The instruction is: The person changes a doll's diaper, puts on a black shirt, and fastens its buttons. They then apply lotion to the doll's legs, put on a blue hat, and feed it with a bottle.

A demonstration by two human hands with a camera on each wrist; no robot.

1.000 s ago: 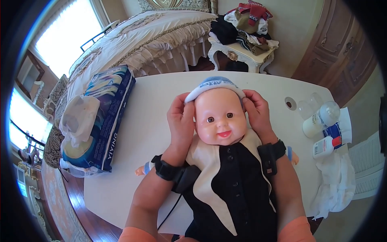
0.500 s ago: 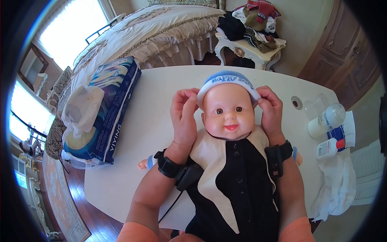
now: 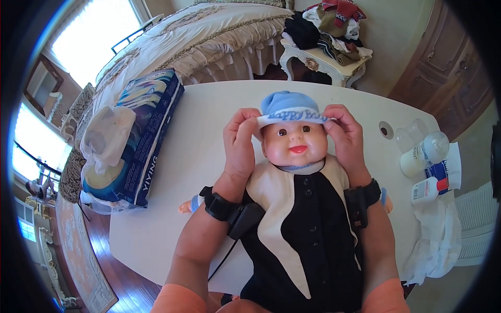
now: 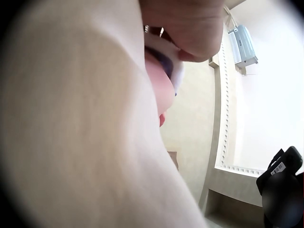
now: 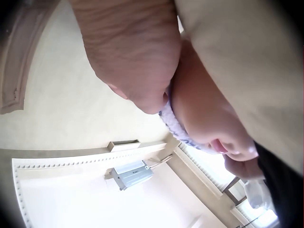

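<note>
A baby doll (image 3: pixel 295 142) in a black and cream buttoned outfit lies face up, its head toward the far side of the table. On its head is a blue hat (image 3: pixel 290 103) with a white lettered brim, which comes down over the forehead to just above the eyes. My left hand (image 3: pixel 240 143) pinches the brim at its left end, thumb against fingers. At the other end my right hand (image 3: pixel 346 136) pinches the brim the same way. In the right wrist view the brim (image 5: pixel 176 126) runs out from under my fingers along the doll's head.
A blue diaper pack (image 3: pixel 151 141) with a wipes pack (image 3: pixel 108 136) on it lies at the left. At the right stand a baby bottle (image 3: pixel 414 160) and a white bottle with a red cap (image 3: pixel 425 191), near crumpled white cloth (image 3: pixel 436 235). All are on the white table (image 3: pixel 209 112).
Both hands have drawn the hat's brim forward and down over the doll's forehead, nearer its eyes. The doll's head is tipped a little more toward its chest.
</note>
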